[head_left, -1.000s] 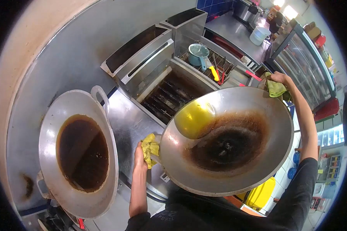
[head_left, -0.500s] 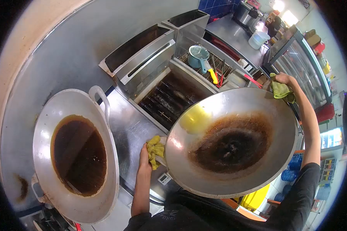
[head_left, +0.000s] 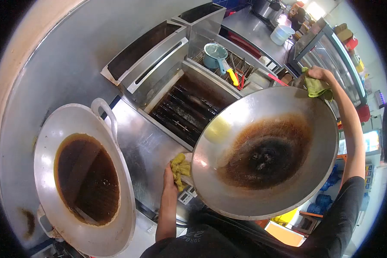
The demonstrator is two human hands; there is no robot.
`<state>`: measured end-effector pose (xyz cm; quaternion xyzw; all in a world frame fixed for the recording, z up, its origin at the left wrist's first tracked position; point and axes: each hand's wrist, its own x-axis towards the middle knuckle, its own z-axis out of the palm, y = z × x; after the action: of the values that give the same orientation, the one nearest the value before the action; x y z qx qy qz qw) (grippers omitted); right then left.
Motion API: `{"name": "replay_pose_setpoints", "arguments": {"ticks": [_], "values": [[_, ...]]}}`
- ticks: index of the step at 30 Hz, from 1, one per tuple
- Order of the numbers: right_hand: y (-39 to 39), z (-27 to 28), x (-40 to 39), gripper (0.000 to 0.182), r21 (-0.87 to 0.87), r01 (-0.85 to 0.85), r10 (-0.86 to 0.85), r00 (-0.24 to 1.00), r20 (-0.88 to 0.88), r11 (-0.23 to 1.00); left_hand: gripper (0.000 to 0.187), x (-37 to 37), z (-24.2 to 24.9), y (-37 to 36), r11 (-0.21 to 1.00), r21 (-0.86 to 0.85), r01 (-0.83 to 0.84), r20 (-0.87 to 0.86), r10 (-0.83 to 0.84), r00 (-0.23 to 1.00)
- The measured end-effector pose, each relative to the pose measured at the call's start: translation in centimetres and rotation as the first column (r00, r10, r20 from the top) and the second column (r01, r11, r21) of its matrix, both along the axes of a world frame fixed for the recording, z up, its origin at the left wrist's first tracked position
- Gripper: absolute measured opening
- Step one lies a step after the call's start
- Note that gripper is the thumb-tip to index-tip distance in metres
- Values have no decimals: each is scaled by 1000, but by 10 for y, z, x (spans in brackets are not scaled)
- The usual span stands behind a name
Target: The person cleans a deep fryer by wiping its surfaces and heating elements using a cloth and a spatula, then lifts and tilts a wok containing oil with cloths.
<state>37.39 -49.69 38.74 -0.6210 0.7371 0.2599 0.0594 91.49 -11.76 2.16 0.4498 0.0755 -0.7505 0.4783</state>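
Note:
A big metal wok (head_left: pixel 228 198), its bottom stained brown and black, hangs tilted in front of my body between both hands. My left hand (head_left: pixel 170 178) is closed round its left handle through a yellow-green cloth (head_left: pixel 181 172). At the far right rim my right hand (head_left: pixel 319 74) grips the other handle, hidden under a green cloth (head_left: pixel 318 89). Apart from it on the left rests a second wok (head_left: pixel 47 159), with dark brown liquid (head_left: pixel 86 180) in its bottom and a looped handle (head_left: pixel 107 114) on its upper rim.
Ahead is a deep fryer basin (head_left: pixel 185 107) with a dark, greasy inside. Behind it a blue saucepan (head_left: pixel 215 56) and a yellow-handled tool (head_left: pixel 233 77) lie on a rack. A steel counter (head_left: pixel 142 142) runs between the woks; a glass display case (head_left: pixel 331 56) stands right.
The held wok has shifted slightly right in view, both hands still gripping it through the cloths. The fryer basin and saucepan appear slightly further left and higher.

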Motion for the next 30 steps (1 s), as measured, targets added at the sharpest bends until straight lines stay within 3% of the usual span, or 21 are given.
{"name": "replay_pose_setpoints", "arguments": {"ticks": [3,5,8,11,13,15,17,19,20,21,23,24,26,27,30], "values": [[-10,-6,-10,50,152,-270,282,957,-62,951,49,-2,-13,4,1000,5,-7,-58,7,998],[10,8,22,48,19,-61,61,997,-35,998,49,-5,-11,4,1000,-5,-5,-76,5,997],[15,18,39,47,56,-63,67,995,-78,996,49,-10,-6,6,1000,-1,-11,-37,11,999],[18,23,45,46,76,-87,94,991,-98,993,50,-18,-31,11,1000,5,-11,-47,11,999],[17,25,45,45,82,-108,116,987,-106,991,51,-23,-51,15,997,-75,-20,-187,6,982],[-16,11,-6,40,300,-423,501,824,-265,855,52,-31,-57,17,1000,10,1,-130,0,992],[-13,20,13,38,312,-422,504,823,-261,851,54,-38,-43,15,995,96,19,-64,-13,998],[-8,26,17,37,254,-455,513,819,-258,853,54,-42,1,9,981,183,56,35,-64,997],[3,27,25,37,255,-450,508,824,-251,856,54,-44,0,10,980,187,63,41,-72,997],[16,25,31,33,25,-445,432,855,-287,895,52,-47,-1,11,984,166,58,13,-61,998],[21,29,46,30,-211,-412,342,890,-301,886,50,-53,-12,15,992,120,47,-59,-40,997],[3,35,47,27,209,-514,549,706,-448,832,50,-56,-17,17,992,118,53,-55,-47,997],[-39,39,29,26,599,-458,750,473,-461,657,50,-62,-23,20,996,58,63,-94,-57,994],[-60,32,3,26,570,-477,741,482,-468,670,50,-61,-27,20,996,56,72,-95,-67,993],[-71,27,-18,29,235,-429,489,753,-439,872,50,-69,-25,20,997,23,80,-133,-76,988]]}}
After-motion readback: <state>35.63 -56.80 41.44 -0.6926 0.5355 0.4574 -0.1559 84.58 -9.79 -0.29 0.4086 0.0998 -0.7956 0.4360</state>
